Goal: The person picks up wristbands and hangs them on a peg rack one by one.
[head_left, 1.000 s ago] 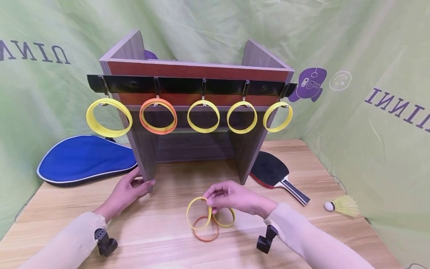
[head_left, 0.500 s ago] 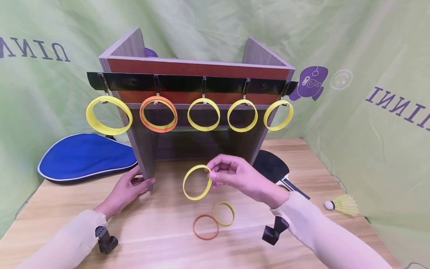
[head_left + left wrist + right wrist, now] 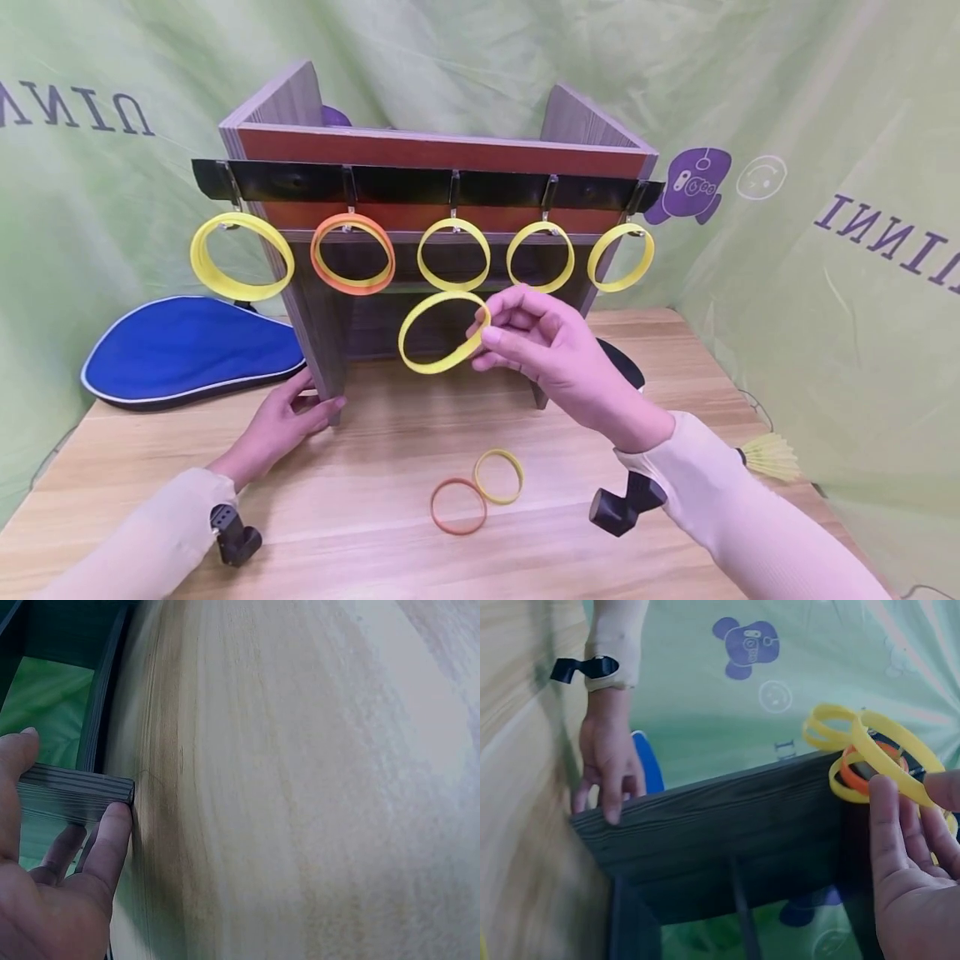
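My right hand [image 3: 551, 354] pinches a yellow ring [image 3: 437, 367] between thumb and fingers, held tilted in front of the shelf and just below the row of hanging rings. The small grey wooden shelf [image 3: 315, 333] is gripped by my left hand [image 3: 288, 417] at the lower front edge of its left side panel; the left wrist view shows thumb and fingers on either side of that panel [image 3: 82, 784]. Across the shelf's top front runs a black strip [image 3: 405, 185] with several hooks. Yellow rings hang from them, and an orange ring [image 3: 362, 290] hangs with a yellow one on the second hook.
On the wooden table [image 3: 360, 542] lie an orange ring [image 3: 450, 532] and a yellow ring [image 3: 504, 501], side by side. A blue paddle case [image 3: 187, 350] is left of the shelf. A black table tennis paddle [image 3: 624, 362], partly hidden, and a shuttlecock [image 3: 772, 457] are at right.
My right hand has lifted the yellow ring from just above the table up toward the hanging rings, tilting it. The left hand has stayed on the shelf panel.
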A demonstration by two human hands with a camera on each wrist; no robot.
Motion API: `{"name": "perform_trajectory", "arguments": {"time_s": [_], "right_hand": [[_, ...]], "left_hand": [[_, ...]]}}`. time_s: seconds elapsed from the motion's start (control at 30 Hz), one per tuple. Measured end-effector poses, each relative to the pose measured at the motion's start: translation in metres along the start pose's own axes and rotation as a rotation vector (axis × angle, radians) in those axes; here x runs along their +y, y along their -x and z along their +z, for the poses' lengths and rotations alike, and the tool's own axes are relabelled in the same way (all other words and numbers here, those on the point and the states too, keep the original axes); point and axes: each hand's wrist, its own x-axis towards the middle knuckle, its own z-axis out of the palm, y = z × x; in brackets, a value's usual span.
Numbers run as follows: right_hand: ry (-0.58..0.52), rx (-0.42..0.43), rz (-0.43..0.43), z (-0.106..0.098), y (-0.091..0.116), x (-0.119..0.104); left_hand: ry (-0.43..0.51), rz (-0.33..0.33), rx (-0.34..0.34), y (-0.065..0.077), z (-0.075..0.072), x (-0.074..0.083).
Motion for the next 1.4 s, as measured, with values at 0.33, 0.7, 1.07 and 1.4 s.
{"name": "perform_trajectory", "arguments": {"time_s": [0.33,0.7,1.07,1.4], "right_hand": [[-0.086,0.123,-0.119,0.007,-0.011,-0.017],[-0.118,0.232,-0.145,0.011,-0.021,-0.018],[-0.086,0.245,-0.109,0.011,-0.027,-0.012],[-0.044,0.267,-0.061,0.009,-0.027,-0.009]], "left_hand": [[-0.001,-0.006,-0.007,0.000,-0.001,0.000],[0.009,0.000,-0.008,-0.001,0.000,0.001],[0.010,0.002,-0.015,-0.001,-0.001,-0.001],[0.009,0.006,-0.014,0.000,-0.001,-0.001]]}}
